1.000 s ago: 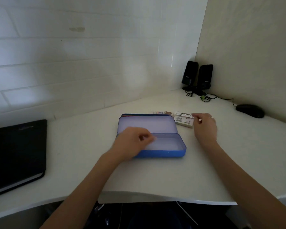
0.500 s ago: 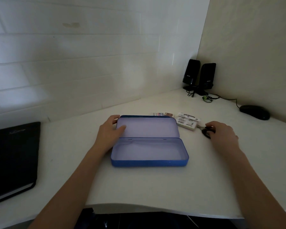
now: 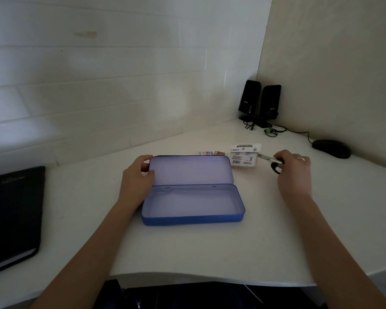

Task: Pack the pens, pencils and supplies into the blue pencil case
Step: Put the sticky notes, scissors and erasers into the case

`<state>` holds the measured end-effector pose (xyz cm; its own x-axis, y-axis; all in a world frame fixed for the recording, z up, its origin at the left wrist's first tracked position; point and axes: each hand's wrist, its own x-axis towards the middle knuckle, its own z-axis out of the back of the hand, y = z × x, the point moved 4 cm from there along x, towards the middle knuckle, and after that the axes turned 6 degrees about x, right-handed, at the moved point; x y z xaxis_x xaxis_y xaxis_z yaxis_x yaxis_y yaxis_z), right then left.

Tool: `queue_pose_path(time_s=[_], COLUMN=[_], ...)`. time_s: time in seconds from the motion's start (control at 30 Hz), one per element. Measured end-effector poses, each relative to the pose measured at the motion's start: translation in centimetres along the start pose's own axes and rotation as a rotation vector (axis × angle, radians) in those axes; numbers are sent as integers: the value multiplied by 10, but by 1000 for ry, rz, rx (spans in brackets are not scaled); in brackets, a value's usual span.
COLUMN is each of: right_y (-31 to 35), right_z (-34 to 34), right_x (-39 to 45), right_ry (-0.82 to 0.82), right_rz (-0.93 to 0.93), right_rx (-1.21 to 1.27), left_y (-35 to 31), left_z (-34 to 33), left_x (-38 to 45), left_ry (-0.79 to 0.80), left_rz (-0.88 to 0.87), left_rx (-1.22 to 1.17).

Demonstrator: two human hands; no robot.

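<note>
The blue pencil case lies open in the middle of the white desk, its tray empty and its lid tilted back. My left hand grips the lid's left end. My right hand, with a ring on one finger, is closed on small black-handled scissors just right of the case, blades pointing left. A white packet of supplies lies behind the case's right corner. Small colourful items peek out behind the lid.
A black folder lies at the desk's left edge. Two black speakers with cables stand in the far corner, and a black mouse sits at the right by the wall. The desk's curved front edge is near me.
My left hand moved from over the tray to the lid's left end. My right hand went from the packet to the scissors and now lifts them slightly.
</note>
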<state>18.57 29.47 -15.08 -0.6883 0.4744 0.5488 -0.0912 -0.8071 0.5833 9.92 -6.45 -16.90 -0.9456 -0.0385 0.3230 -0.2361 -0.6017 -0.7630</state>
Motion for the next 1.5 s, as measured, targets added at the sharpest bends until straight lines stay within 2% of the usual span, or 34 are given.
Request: queue_pose_path(time_s=[0.17,0.27,0.37,0.47,0.73,0.87,1.0,1.2,1.5], right_y=[7,21,38,57,96,105,110,111,112], right_z=[6,8,3,-10,-29,-37,-45,-48,-45], right_x=[-3,-6,-11,-23,-58,-73,-76,-72,-74], right_ry=[-51,-33,81,304,730,855,844,856,902], right_rz=[-173,-130,-49,17,248,260,312,278,323], right_rx=[455,549,616,666,600,554,493,439,426], left_y=[0,0,0,0,1,0,1,0,1], left_z=[1,0,0,-1,-2,-2,-2,-2,-2], left_x=[-1,-1,0,-1,1,1,2,2,2], left_ry=[-13,-14,-18,-19,-27,-43,-53,-57,-60], left_rz=[-7,-12,-7,-2,-7,-19,-17,-21,-27], left_rx=[-1,-10,-11,-27,-48,-52,-62,-81,-75])
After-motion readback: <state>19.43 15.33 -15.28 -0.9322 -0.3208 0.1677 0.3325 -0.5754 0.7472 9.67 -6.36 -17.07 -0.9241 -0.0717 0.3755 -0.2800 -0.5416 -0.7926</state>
